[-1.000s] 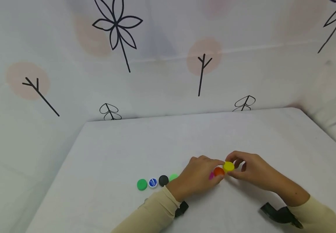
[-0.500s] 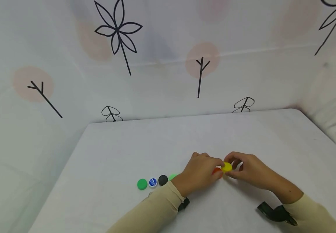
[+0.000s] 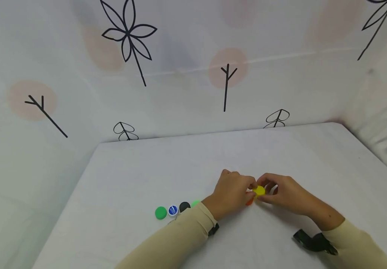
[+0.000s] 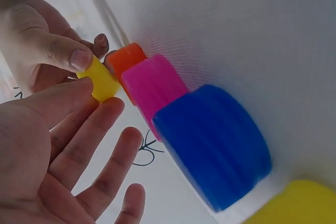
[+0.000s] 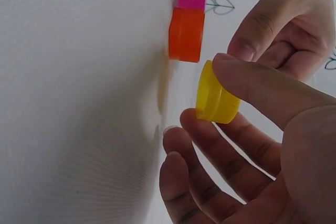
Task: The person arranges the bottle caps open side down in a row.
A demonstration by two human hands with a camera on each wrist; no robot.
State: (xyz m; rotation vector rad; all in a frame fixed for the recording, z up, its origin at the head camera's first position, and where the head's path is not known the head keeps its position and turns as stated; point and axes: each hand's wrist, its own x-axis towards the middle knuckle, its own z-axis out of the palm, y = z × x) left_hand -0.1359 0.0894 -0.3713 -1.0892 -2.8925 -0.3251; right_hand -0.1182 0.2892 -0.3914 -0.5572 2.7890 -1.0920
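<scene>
A yellow plastic bottle cap (image 3: 259,191) is held up above the white cloth between my two hands. My right hand (image 3: 289,192) pinches it between thumb and fingertips, as the right wrist view shows. From the other side, my left hand (image 3: 231,193) has its thumb and index fingertip on the same cap (image 4: 105,85). Just below stands an orange cap (image 5: 186,35), partly covered by the left hand in the head view. Beside it come a magenta cap (image 4: 155,82) and a blue cap (image 4: 215,145), both hidden from the head camera.
The row continues leftward with a light green cap (image 3: 195,203), a black cap (image 3: 184,206), a white cap with a blue top (image 3: 173,210) and a green cap (image 3: 161,213). Another yellow cap (image 4: 304,203) shows in the left wrist view. A patterned cloth wall (image 3: 180,97) rises behind the table.
Both hands and the yellow cap have shifted slightly left. The left fingertips have drawn in on the cap, and that hand now covers the magenta cap and more of the orange one.
</scene>
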